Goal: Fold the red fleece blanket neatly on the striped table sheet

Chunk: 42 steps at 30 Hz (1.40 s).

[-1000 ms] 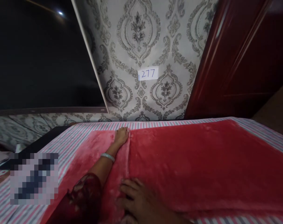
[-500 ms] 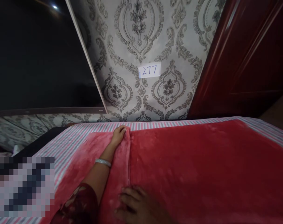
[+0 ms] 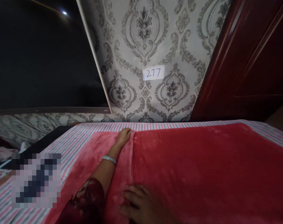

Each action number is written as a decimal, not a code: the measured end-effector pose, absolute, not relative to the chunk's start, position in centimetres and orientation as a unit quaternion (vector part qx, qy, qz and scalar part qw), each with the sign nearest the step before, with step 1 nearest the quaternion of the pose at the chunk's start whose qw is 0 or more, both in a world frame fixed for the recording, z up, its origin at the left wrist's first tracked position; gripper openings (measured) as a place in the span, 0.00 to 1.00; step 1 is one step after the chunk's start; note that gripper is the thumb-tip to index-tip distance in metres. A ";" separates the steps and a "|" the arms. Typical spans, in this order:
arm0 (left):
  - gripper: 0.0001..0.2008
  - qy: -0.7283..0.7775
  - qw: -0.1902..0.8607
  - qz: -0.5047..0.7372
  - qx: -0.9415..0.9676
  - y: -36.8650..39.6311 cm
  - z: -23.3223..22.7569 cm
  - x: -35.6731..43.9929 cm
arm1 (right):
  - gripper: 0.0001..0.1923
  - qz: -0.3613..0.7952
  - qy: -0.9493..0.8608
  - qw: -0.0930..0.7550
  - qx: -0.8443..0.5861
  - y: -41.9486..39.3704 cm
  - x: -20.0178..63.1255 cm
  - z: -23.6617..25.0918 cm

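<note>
Neither hand has a closed grip: the left hand [image 3: 124,136] lies flat at the far end of the fold in the red blanket [image 3: 202,168], at twelve o'clock; the right hand [image 3: 141,205] presses flat at six; the fold runs lengthwise between them over the striped bed sheet [image 3: 69,140]; the right wrist is cut off.

Left arm w/ a dark maroon sleeve [image 3: 85,202], sheer-ish fabric w/ a lacy floral pattern, lower left of frame, ends approx at the elbow. Silver/white bangle [image 3: 109,159] on that wrist. Right hand [image 3: 143,207] bottom center, bare, no rings visible tbh.
</note>
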<state>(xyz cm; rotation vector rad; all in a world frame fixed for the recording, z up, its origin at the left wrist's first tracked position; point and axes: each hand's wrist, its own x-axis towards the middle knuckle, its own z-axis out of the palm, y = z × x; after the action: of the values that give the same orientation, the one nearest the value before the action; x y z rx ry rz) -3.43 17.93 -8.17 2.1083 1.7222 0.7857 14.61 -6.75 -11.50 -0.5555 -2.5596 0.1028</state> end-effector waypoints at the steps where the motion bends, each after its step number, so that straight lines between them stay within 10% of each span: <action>1: 0.11 0.602 0.157 0.272 0.734 18.1 -8.3 -3.5 | 0.22 0.049 -0.944 0.255 -0.203 -6.8 14.7 -11.4; 27: 0.11 0.664 0.076 0.203 0.716 15.8 -7.4 -1.2 | 0.27 0.056 -0.954 0.248 -0.160 -6.4 15.1 -11.8; 42: 0.32 0.801 0.003 0.062 0.595 14.2 -3.3 -10.9 | 0.29 0.058 -0.953 0.255 -0.152 -6.2 15.0 -11.7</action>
<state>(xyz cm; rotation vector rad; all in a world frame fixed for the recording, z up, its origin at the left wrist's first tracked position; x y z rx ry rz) -10.92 14.18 -3.27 1.8657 2.5120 0.1937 15.04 -6.19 -11.73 -0.4129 -2.5888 0.1586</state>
